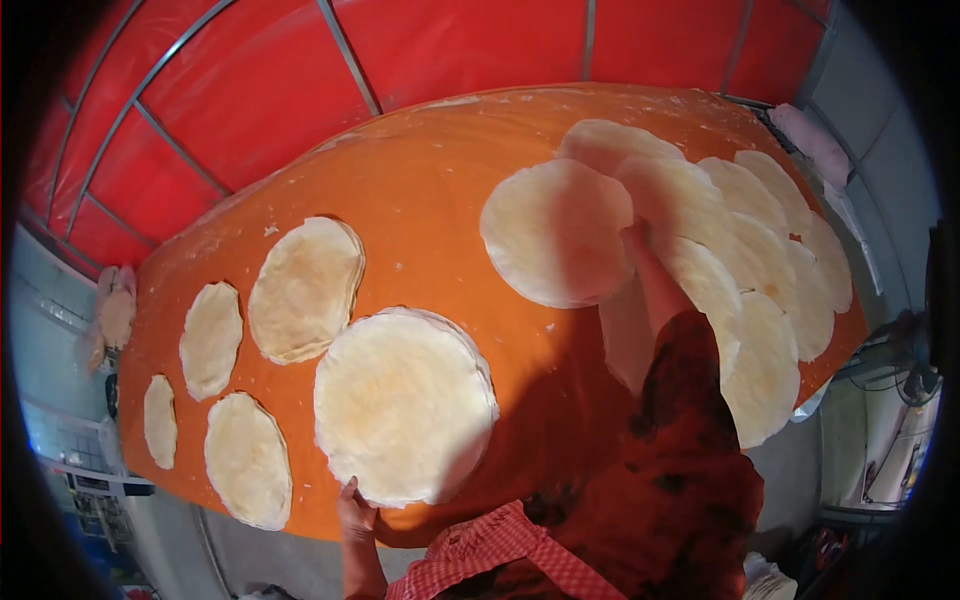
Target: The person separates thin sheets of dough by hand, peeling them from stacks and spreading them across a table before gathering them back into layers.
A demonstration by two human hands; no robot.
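Note:
Thin, round, pale flatbreads lie on an orange cloth. My right hand (637, 237) reaches far forward, its fingers closed at the right edge of one flatbread (535, 235); shadow covers part of the grip. That flatbread lies partly over others in a wide overlapping spread (760, 250) on the right. Closer to my body, my left hand (356, 510) has its fingers at the near edge of a large flatbread stack (400, 400), seemingly pinching its rim. The fingers' undersides are hidden.
The orange-covered table (430, 190) curves around in front of me. More flatbread piles lie left, including a thick stack (305, 290) and a nearer oval-looking one (248, 460). A red sheet wall (460, 45) with metal bars stands behind. A fan (915, 380) is at the right.

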